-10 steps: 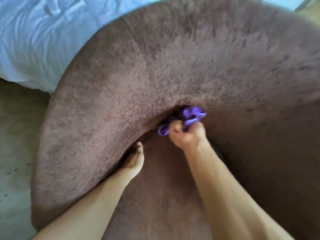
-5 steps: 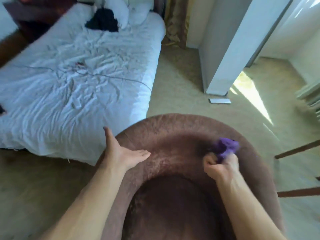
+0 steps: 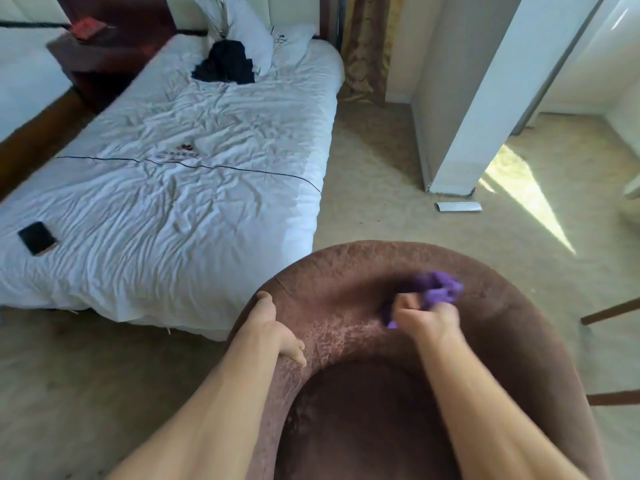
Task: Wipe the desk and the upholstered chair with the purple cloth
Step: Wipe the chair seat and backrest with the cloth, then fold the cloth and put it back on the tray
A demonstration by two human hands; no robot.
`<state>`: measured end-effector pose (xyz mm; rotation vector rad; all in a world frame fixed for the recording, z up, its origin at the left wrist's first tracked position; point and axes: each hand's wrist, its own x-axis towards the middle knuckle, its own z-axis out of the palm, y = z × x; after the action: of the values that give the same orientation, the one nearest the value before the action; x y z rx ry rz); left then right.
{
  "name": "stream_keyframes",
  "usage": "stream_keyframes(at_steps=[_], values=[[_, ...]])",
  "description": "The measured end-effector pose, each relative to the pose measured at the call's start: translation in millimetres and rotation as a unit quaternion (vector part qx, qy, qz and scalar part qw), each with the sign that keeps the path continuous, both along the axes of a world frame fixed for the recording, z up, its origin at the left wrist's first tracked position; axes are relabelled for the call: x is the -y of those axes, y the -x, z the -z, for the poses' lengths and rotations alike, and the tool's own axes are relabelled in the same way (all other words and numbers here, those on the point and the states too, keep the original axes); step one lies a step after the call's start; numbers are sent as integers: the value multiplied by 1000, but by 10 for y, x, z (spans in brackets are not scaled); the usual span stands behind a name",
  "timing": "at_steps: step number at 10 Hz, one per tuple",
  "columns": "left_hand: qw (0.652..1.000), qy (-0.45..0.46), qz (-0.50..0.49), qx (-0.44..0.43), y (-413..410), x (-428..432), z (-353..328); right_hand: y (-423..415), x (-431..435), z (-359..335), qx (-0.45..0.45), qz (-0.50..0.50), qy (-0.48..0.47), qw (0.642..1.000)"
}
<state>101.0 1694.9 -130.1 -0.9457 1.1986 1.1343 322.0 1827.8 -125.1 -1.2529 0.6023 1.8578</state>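
Observation:
The brown upholstered chair (image 3: 346,282) fills the lower middle of the head view, its curved backrest arching away from me. My right hand (image 3: 427,322) is shut on the bunched purple cloth (image 3: 438,291), pressing it against the inner face of the backrest near the top, right of centre. My left hand (image 3: 272,329) grips the top edge of the backrest on the left, thumb over the outer side and fingers on the inner side. The desk is not in view.
A bed with rumpled white sheets (image 3: 166,188) stands left of the chair, with a dark phone (image 3: 36,237), a thin cable and dark clothing (image 3: 225,64) on it. Beige carpet (image 3: 381,202) lies beyond. A white wall corner (image 3: 460,140) stands at the back right. Wooden legs (image 3: 609,311) show at the right edge.
My head has lifted from close on the seat to see the room. My right hand carried the cloth up the backrest to the right. My left hand moved from the seat crease onto the backrest's top edge.

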Motion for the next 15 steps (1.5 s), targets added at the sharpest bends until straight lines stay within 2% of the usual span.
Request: stream_keyframes(at_steps=[1, 2, 3, 4, 5, 6, 7, 8, 9, 10, 11, 12, 13, 14, 15], values=[[1000, -14, 1, 9, 11, 23, 41, -640, -117, -133, 11, 59, -28, 998], [999, -30, 30, 16, -12, 27, 47, -508, 190, -144, 102, -103, -113, 983], [993, -48, 101, -39, -131, 146, -3, -96, 735, -272, 198, -357, -241, 880], [962, -129, 184, -156, -424, 420, -108, 31, 1171, -598, 288, -496, -426, 700], [910, -190, 190, -316, -792, 424, -657, -84, 1381, -1118, 355, -542, -572, 503], [793, -367, 257, -412, -845, 472, -1479, -147, 1413, -1687, 376, -507, -643, 435], [681, -691, 232, -69, -840, 854, -2209, -145, 1363, -2292, 386, -418, -685, 456], [673, -519, 264, -456, -678, 908, -2771, -49, 1280, -2959, 352, -360, -658, 560], [685, -461, 243, -509, -746, 979, -3544, 39, 1312, -3709, 276, -324, -679, 599], [686, -418, 154, -575, -807, 1126, -4259, 13, 1482, -4469, 163, -306, -705, 618], [657, -440, 75, -608, -938, 1507, -4878, -101, 1658, -5054, 11, -342, -702, 625], [611, -434, 44, -661, -1109, 2061, -5380, -155, 1854, -5500, -149, -420, -693, 567], [581, -399, -9, -710, -1333, 2828, -5842, -74, 2312, -5787, -262, -488, -688, 469], [575, -309, -70, -755, -1541, 3693, -6190, 103, 2991, -6014, -337, -521, -680, 390], [567, -169, -82, -802, -1779, 4578, -6363, 284, 3823, -6154, -384, -559, -633, 373]])
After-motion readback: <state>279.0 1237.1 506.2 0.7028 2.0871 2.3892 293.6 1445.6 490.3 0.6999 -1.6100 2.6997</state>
